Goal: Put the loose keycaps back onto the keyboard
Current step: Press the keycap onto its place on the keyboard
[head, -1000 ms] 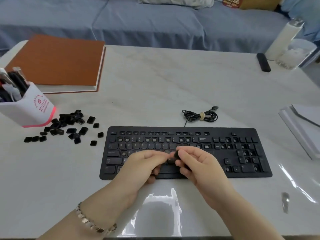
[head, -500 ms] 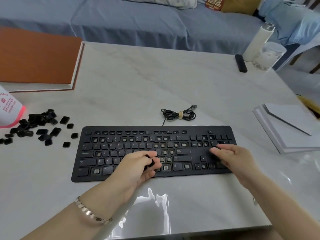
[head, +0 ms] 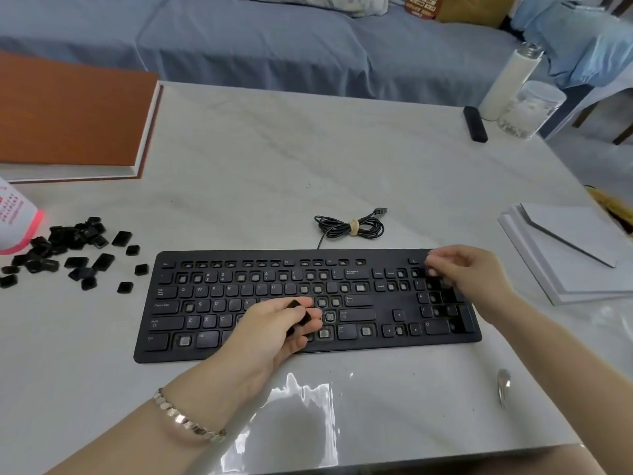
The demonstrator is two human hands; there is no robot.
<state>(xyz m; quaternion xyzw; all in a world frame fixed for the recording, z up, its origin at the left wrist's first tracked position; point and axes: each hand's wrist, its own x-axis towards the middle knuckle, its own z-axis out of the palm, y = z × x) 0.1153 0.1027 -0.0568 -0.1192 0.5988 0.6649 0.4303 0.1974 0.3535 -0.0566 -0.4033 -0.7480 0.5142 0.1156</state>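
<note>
The black keyboard (head: pixel 239 256) lies in the middle of the table, with several bare switch sockets among its keys. My left hand (head: pixel 263 334) rests over its lower middle rows and grips a few black keycaps (head: pixel 295 305) in curled fingers. My right hand (head: pixel 469 274) hovers over the top of the number pad, its blurred fingertips bunched as if pinching a small dark keycap. A pile of loose keycaps (head: pixel 68 248) lies on the table left of the keyboard.
A white and pink pen holder (head: pixel 17 217) and an orange book (head: pixel 68 114) sit at the left. The coiled cable (head: pixel 349 228) lies behind the keyboard. White papers (head: pixel 565 252) are at the right, and a remote (head: pixel 474 123), bottle (head: pixel 507 84) and jar (head: pixel 527 108) at the far right.
My right hand left my left hand, went to the number pad and has now moved up to its top rows. My left hand stays over the middle rows with keycaps.
</note>
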